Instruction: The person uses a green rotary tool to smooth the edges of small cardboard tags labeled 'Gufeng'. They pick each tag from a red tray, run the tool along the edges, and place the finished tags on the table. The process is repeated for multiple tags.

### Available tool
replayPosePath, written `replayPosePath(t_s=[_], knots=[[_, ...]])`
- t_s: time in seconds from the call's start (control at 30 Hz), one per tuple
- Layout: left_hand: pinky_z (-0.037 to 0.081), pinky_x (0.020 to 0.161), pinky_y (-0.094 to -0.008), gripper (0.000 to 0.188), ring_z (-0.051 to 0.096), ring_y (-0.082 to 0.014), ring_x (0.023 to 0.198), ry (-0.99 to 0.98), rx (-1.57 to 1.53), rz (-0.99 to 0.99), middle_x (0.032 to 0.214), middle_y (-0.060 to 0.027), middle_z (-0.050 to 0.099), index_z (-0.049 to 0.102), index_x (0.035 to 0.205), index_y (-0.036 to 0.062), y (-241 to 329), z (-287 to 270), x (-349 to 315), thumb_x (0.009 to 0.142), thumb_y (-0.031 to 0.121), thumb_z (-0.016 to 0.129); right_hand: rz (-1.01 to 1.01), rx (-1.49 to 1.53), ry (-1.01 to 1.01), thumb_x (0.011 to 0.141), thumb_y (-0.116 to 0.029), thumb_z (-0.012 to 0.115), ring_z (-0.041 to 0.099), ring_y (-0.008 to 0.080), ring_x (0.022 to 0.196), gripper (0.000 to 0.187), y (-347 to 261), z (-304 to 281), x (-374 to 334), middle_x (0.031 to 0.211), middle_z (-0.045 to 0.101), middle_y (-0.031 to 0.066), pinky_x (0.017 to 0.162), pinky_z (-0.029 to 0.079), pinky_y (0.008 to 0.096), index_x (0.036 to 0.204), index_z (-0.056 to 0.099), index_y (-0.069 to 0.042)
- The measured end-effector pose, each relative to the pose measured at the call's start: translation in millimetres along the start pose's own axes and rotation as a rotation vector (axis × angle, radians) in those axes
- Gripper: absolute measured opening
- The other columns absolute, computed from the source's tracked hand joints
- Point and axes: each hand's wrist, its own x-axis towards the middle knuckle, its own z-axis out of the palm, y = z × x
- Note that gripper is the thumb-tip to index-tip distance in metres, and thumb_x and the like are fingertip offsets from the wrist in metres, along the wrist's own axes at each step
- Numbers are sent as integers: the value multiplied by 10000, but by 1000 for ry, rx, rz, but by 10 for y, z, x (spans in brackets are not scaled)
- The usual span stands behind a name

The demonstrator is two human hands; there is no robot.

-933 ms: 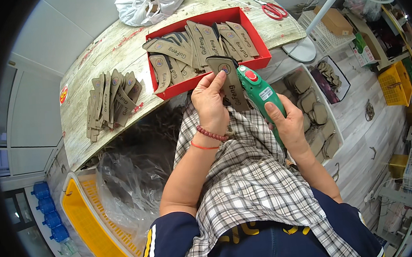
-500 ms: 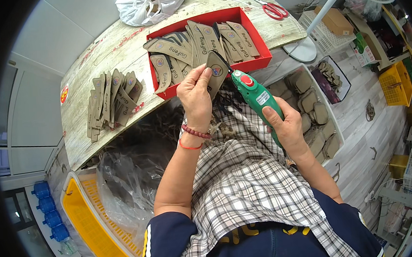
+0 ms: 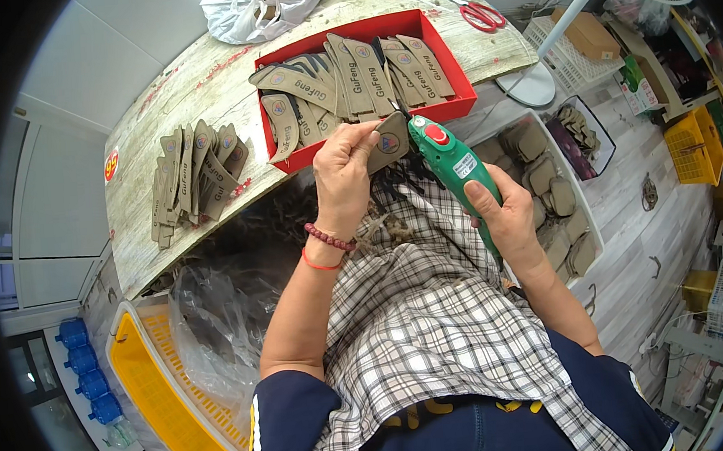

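Note:
My left hand (image 3: 343, 176) pinches a khaki fabric strap piece (image 3: 390, 142) with a small round emblem, holding it up by its near left edge. In my right hand (image 3: 508, 222) is a green handheld electric cutter (image 3: 455, 162) with a red button, the fingers wrapped round its body. Its tip meets the top right edge of the strap piece; the exact contact is too small to make out. Just beyond both hands, a red box (image 3: 449, 56) holds several similar strap pieces. A loose pile of strap pieces (image 3: 195, 177) lies on the table to the left.
On the wooden-topped table (image 3: 150, 257) are red-handled scissors (image 3: 483, 17) and a white plastic bag (image 3: 263, 10). A white bin (image 3: 596, 243) of khaki pieces stands at the right, below a fan (image 3: 585, 9). A yellow basket (image 3: 150, 383) and clear plastic sheeting (image 3: 218, 328) are at lower left.
The strap piece has moved slightly right and down and turned in my left hand. The cutter's tip has shifted a little to the right along with it, and a bright blade now shows there.

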Motion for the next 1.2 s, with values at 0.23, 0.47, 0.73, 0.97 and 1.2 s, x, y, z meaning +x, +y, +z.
replayPosePath(t_s=[0.23,0.47,0.73,0.97,1.2], knots=[[422,702,-318,108,526,-250,728,-78,320,79,758,-82,553,694,941,45,161,-203,189,883,96,618,13,-38,-43,898,-404,672,492,44,574,486,2,-30,-17,703,554,-14,509,409,217,1146,616,10],[429,745,-308,115,506,-230,810,-290,625,358,860,-54,571,677,968,38,268,-419,428,890,90,609,9,-11,-68,899,-405,672,473,43,586,483,4,-33,-13,698,540,-20,523,398,214,1142,616,9],[431,815,-353,108,522,-267,891,-509,718,365,898,-76,578,660,933,39,431,-607,570,894,122,602,-3,9,-128,897,-386,679,479,41,594,468,-7,43,24,717,563,-16,533,399,210,1151,619,2],[473,778,-273,161,580,-207,860,-100,419,-211,916,-73,599,666,1007,10,318,-1657,756,936,95,549,2,6,-102,904,-367,671,495,41,591,457,36,75,24,725,576,-14,524,409,214,1166,614,2],[260,1071,-520,411,379,-315,1311,287,1547,215,1289,-124,536,674,1161,152,-309,-1510,940,836,405,679,33,-40,-84,910,-372,661,497,49,569,449,97,68,31,705,561,-19,514,416,221,1154,615,2]])
